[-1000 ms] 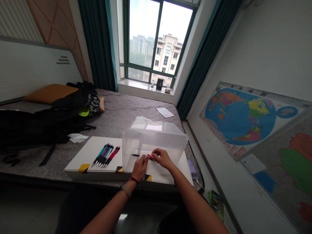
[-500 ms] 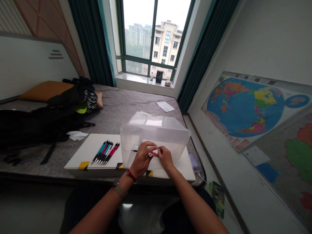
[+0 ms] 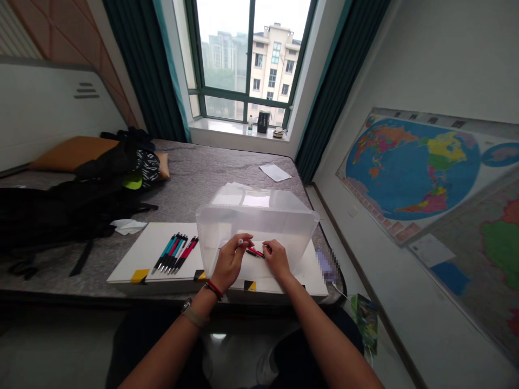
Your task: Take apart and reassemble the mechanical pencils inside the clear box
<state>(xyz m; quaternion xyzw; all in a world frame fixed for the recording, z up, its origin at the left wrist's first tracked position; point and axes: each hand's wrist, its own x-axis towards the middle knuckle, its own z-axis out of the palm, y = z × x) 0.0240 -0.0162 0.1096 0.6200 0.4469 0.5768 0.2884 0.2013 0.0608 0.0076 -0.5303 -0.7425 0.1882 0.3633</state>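
Observation:
My left hand (image 3: 230, 260) is closed round a slim pen-like thing, its pale round end (image 3: 240, 242) showing above the fingers; the rest is hidden. Pinched fingers of my right hand (image 3: 277, 257) are close to the end of a red and black pen (image 3: 255, 252); whether they grip anything is too small to tell. Both hands are at the open side of a clear plastic box (image 3: 298, 219) tipped on its side. To the left, several pens (image 3: 175, 253) in blue, black, white and red lie in a slanting row on a white board (image 3: 133, 248).
Beneath everything is a grey bed surface (image 3: 194, 173). Black bags (image 3: 60, 210) and a crumpled tissue (image 3: 127, 226) lie left, a paper sheet (image 3: 274, 172) behind the box. A blurred purple item (image 3: 326, 266) with a cable is on the right, beside the wall.
My left hand has lifted slightly and shifted left, away from the red and black pen, which shows more fully. My right hand has stayed nearly in place. The camera view has shifted slightly.

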